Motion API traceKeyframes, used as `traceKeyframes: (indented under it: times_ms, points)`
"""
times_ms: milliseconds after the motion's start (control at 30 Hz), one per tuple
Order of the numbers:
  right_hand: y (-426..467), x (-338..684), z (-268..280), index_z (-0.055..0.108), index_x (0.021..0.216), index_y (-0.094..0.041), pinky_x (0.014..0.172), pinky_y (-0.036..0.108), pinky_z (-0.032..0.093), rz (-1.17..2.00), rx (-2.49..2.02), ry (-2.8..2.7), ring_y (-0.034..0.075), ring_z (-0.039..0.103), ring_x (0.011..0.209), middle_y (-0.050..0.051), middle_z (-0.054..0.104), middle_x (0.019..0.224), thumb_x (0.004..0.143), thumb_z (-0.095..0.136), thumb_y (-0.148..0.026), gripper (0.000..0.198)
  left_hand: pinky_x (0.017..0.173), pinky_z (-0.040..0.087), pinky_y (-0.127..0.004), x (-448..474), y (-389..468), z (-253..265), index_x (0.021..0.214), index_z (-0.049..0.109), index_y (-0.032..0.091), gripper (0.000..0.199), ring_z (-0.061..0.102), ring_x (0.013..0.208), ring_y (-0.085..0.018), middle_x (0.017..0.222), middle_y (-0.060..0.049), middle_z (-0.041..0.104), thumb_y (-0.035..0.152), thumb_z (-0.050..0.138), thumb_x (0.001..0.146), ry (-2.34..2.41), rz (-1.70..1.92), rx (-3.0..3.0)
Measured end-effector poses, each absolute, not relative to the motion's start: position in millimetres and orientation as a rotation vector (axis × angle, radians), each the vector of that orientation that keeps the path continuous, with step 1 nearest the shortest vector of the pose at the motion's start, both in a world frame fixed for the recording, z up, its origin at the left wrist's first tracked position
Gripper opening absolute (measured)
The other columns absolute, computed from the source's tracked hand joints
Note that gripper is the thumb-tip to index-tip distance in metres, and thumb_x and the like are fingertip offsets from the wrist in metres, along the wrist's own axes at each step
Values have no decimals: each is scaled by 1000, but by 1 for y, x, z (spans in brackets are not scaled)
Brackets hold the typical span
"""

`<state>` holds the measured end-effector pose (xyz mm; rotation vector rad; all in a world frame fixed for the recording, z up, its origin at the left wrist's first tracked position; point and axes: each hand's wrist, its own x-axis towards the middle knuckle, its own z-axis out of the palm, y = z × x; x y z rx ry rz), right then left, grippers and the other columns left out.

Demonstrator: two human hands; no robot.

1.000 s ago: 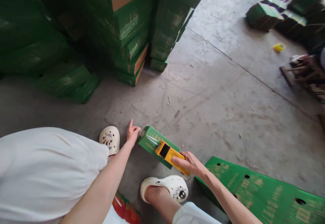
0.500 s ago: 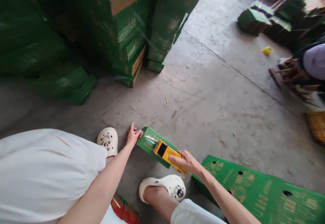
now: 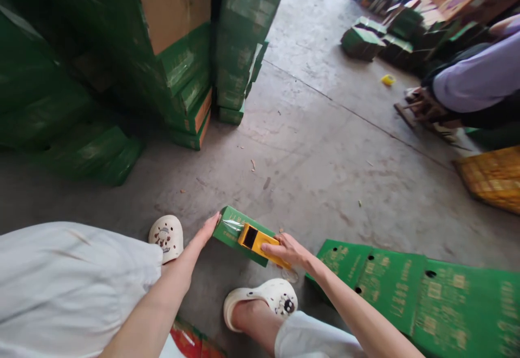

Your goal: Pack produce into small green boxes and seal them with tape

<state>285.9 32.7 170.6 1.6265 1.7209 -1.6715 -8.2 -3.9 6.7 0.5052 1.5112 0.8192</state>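
Head view: beyond the nearer white rubber clog (image 3: 271, 294), I fear the slim green cardboard box (image 3: 228, 232) skids if the right hand (image 3: 286, 249), clamped on a yellow plastic dispenser (image 3: 260, 243), outpulls the left hand (image 3: 206, 230), fingers together.

Left grip (image 3: 207, 229) extends flat; right grip (image 3: 286, 249) curls.

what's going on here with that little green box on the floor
Someone is bent over a small green box. Their left hand is against one end of it, while their right hand grips what looks like a yellow tape dispenser over it. A shiny clear strip shows on the box. Larger green cartons lie to the right, and more green boxes are stacked ahead on the left.
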Motion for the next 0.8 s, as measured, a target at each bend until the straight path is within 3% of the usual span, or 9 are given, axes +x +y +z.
traceKeyframes:
  times_ms: [167, 333, 533, 800]
  points:
    - [36, 285, 173, 58, 62, -17, 43, 23, 29, -1574, 1599, 1865, 12, 45, 51, 0, 49, 54, 74, 64, -79, 64, 133, 20, -41, -6, 10, 43, 152, 55, 21, 58, 31, 157, -22, 162, -4, 47, 22, 50, 94, 1627, 961, 923]
    - [35, 285, 183, 63, 69, -17, 47, 24, 32, -1679, 1589, 1798, 12, 47, 55, 0, 54, 61, 73, 68, -79, 63, 131, 27, -46, 23, -9, 63, 160, 45, 26, 69, 35, 156, -19, 162, -3, 48, 6, 36, 94, 1414, 828, 1887]
    - [33, 284, 183, 66, 73, -16, 49, 24, 38, -1661, 1567, 1798, 15, 56, 57, 4, 63, 64, 78, 67, -77, 60, 130, 25, -50, 36, -17, 57, 163, 37, 18, 58, 28, 158, -26, 168, -11, 35, 20, 36, 105, 1510, 594, 2202]
    - [29, 348, 220, 68, 67, -17, 47, 26, 35, -1554, 1458, 1793, 16, 55, 52, 6, 64, 62, 74, 70, -76, 60, 131, 18, -51, 41, -16, 56, 166, 30, 18, 63, 26, 159, -29, 170, -11, 30, 40, 39, 107, 1596, 453, 2261]
